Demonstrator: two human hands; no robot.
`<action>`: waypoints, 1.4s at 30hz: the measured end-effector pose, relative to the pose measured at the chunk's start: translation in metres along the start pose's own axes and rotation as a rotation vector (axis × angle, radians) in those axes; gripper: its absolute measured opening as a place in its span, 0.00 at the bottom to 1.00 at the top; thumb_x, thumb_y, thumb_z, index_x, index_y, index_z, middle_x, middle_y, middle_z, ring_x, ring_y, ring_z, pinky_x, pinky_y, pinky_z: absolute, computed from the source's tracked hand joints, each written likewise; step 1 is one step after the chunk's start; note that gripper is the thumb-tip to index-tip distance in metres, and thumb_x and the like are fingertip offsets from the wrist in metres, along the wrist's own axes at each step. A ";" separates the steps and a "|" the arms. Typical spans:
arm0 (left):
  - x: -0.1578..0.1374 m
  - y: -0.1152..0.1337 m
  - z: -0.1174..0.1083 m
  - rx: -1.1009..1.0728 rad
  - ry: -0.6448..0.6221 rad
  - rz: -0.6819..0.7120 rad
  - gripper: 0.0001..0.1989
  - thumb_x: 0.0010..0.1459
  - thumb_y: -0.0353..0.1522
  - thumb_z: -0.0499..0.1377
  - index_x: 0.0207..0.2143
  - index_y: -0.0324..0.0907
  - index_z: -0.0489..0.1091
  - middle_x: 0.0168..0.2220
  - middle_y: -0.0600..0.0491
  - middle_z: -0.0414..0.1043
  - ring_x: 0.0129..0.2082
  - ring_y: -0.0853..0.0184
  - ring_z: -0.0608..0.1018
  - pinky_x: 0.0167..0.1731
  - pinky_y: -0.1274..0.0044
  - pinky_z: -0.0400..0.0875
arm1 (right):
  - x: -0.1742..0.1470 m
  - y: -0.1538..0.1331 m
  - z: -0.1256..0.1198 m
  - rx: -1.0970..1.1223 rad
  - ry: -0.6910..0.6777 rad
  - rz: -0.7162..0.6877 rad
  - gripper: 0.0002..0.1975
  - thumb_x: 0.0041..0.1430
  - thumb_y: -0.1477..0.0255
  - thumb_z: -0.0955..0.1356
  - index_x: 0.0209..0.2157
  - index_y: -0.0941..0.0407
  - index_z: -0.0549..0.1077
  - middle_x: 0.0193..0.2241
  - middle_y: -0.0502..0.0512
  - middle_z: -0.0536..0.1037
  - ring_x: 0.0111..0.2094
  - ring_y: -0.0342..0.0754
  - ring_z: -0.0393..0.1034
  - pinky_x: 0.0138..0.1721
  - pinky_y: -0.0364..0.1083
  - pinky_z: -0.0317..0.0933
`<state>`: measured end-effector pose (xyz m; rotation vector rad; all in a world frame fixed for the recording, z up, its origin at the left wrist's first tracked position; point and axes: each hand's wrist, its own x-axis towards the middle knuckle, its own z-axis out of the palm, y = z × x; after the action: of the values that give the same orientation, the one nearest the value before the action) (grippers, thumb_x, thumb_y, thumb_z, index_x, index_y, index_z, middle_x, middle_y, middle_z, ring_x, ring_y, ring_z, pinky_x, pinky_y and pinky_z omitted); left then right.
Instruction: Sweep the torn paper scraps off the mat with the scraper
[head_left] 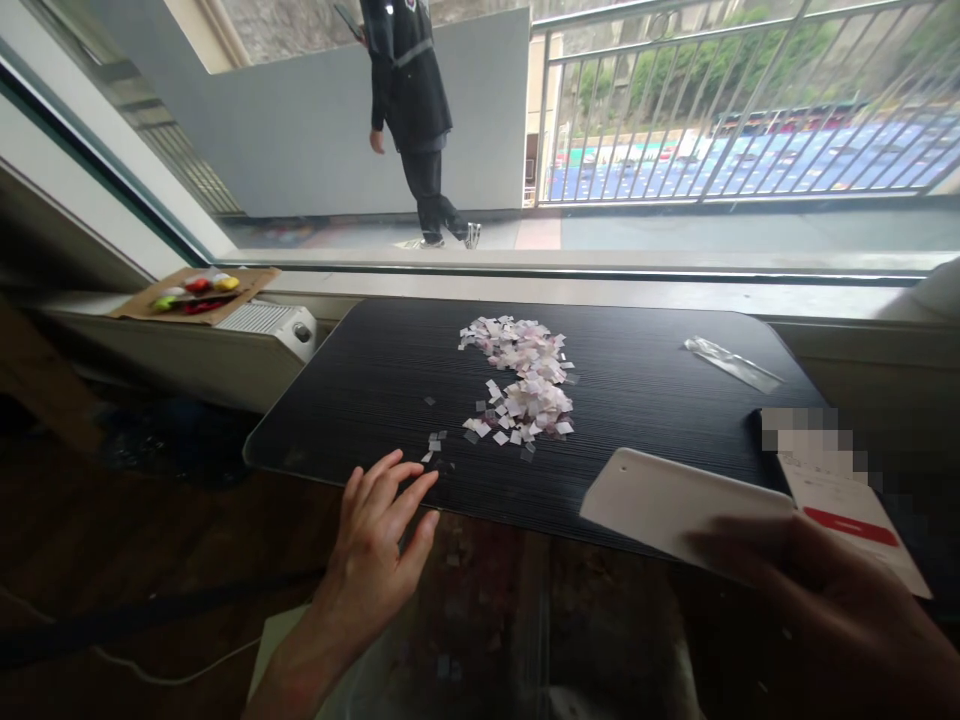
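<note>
My left hand [386,525] is open, fingers spread, at the front edge of the black table [375,370]. Its fingertips are close to a few small clear and white squares [435,443]. My right hand [840,590], blurred by motion, grips a flat white blade-shaped piece [675,500] with a small hole in one corner. That piece extends left over the table's front edge; whether it touches the tabletop I cannot tell. Mid-table lies a loose heap of small white and pinkish square pieces [529,390], some scattered around it.
A crumpled clear plastic wrapper [731,363] lies at the back right. At the right edge is a printed card with a red band [847,525], partly pixelated. Colourful items rest on brown cardboard [247,290] by the window. Outside stands a person [412,100] near a railing.
</note>
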<state>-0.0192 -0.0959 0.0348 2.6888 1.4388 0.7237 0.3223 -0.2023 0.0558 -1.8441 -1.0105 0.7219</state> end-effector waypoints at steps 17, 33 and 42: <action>-0.009 0.001 0.002 -0.050 -0.062 -0.161 0.16 0.60 0.27 0.53 0.50 0.44 0.69 0.50 0.47 0.70 0.59 0.55 0.66 0.60 0.51 0.55 | 0.019 0.004 0.087 -0.132 0.028 -0.192 0.15 0.52 0.58 0.70 0.37 0.53 0.79 0.31 0.53 0.84 0.31 0.52 0.78 0.32 0.45 0.72; -0.017 -0.006 -0.001 -0.076 -0.073 -0.225 0.17 0.59 0.26 0.54 0.50 0.43 0.69 0.50 0.46 0.69 0.59 0.54 0.65 0.60 0.50 0.54 | 0.051 -0.032 0.129 -0.242 -0.135 -0.488 0.11 0.57 0.61 0.66 0.34 0.52 0.74 0.22 0.50 0.78 0.23 0.48 0.71 0.23 0.44 0.62; -0.017 -0.008 -0.001 -0.057 -0.059 -0.218 0.16 0.60 0.27 0.54 0.50 0.43 0.69 0.50 0.45 0.70 0.59 0.53 0.65 0.60 0.49 0.54 | 0.071 -0.075 0.174 -0.167 -0.380 -0.696 0.06 0.61 0.70 0.63 0.32 0.54 0.70 0.24 0.49 0.76 0.24 0.45 0.70 0.26 0.41 0.62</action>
<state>-0.0340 -0.1052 0.0276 2.4384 1.6359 0.6532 0.1934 -0.0468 0.0417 -1.3528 -1.8775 0.5692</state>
